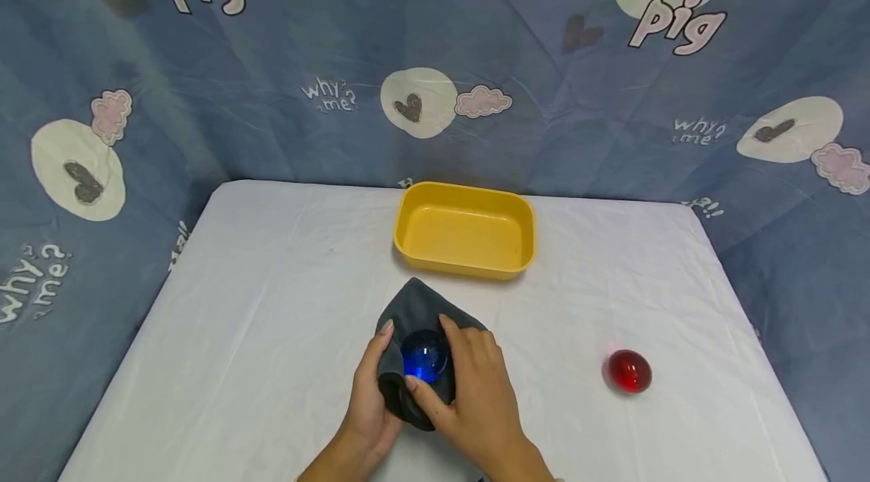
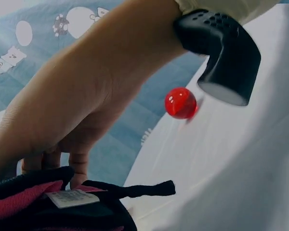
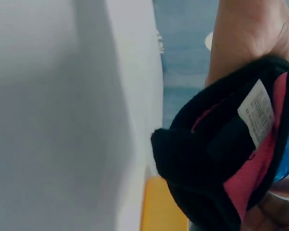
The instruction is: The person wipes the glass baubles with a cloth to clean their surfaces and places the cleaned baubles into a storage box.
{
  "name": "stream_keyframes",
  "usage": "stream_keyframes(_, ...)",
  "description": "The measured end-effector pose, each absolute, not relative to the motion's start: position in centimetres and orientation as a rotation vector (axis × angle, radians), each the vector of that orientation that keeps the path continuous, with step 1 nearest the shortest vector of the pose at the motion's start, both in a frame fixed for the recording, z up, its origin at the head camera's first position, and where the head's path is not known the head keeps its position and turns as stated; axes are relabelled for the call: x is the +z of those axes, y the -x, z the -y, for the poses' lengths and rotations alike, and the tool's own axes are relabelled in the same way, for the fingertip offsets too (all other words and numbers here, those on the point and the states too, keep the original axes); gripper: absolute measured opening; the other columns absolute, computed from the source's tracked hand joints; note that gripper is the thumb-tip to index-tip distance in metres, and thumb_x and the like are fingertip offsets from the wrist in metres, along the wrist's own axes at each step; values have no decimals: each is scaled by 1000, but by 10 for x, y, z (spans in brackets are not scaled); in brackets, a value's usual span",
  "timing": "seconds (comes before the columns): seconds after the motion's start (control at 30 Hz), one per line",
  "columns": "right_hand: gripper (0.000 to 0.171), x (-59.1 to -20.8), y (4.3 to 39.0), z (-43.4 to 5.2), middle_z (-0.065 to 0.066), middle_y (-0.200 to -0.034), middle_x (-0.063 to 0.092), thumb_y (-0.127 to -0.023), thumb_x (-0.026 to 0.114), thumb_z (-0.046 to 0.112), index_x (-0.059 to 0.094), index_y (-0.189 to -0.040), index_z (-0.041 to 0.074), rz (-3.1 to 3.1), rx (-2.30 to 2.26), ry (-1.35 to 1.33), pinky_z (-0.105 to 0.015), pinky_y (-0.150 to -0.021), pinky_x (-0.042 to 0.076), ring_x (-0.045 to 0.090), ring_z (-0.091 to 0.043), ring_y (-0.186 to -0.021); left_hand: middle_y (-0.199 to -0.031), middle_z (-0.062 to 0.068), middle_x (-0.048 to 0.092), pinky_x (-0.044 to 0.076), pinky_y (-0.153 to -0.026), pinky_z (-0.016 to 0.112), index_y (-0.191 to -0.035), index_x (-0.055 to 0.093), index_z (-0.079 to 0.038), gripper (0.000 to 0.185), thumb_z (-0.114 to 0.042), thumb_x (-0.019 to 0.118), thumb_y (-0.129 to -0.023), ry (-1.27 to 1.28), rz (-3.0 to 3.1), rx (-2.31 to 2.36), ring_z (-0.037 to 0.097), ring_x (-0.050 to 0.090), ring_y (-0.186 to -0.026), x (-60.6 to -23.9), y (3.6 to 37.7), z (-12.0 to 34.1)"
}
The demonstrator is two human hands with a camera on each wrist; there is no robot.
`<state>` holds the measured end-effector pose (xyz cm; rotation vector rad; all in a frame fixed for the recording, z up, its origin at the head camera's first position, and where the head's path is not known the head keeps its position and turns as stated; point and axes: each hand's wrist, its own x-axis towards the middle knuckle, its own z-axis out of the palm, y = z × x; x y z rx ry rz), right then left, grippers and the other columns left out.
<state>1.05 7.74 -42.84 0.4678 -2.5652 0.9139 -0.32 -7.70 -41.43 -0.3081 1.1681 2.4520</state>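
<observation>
A clear blue ball (image 1: 424,355) sits in a dark grey cloth (image 1: 413,307) at the front middle of the table. My left hand (image 1: 369,400) holds the cloth from the left, its thumb along the edge. Across from it, my right hand (image 1: 481,384) grips the ball, thumb at its lower left and index finger at its upper right. In the right wrist view the folded cloth (image 3: 197,149) shows a pink inner side and a white label (image 3: 256,113), with the blue ball (image 3: 287,156) partly hidden behind it. The left wrist view shows the cloth's (image 2: 98,214) dark loop sticking out.
A yellow tray (image 1: 465,270) stands at the back of the white-covered table, just beyond the cloth. Off to the right lies a clear red ball (image 1: 629,371). A blue printed curtain (image 1: 435,29) hangs behind the table and along both sides.
</observation>
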Motion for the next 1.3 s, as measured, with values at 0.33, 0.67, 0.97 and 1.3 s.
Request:
stream_keyframes(0.33,62,-432,-10,-74,-8,-120,61,-88,84,42,60,-132,5,2394,895,-496,-43,-88,48,59,-24,-107,-138,1,53,46,-108,31,-145,37,-12,54,-53,41,-109,316,-1149,2465,15,55,-126,-414,5,75)
stream_keyframes(0.67,55,-427,-10,-76,-5,-110,66,-96,74,49,66,-125,3,2383,930,-519,-39,-89,50,59,-22,-99,-137,3,56,48,-106,30,-147,38,-10,58,-53,42,-109,287,-1197,2447,16,56,-125,-415,4,77)
stream_keyframes(0.97,47,-429,-10,-77,-1,-104,59,-99,69,50,72,-115,6,2419,972,-442,-34,-84,49,53,-17,-96,-135,2,54,46,-106,28,-144,41,-11,55,-53,43,-109,265,-1194,2435,14,55,-122,-413,2,77)
stream_keyframes(1.3,64,-427,-12,-77,-4,-116,63,-99,69,52,60,-139,3,2504,953,-480,-36,-91,50,53,-17,-105,-139,3,54,47,-108,30,-147,39,-10,55,-50,43,-110,245,-1158,2463,15,56,-127,-413,1,79)
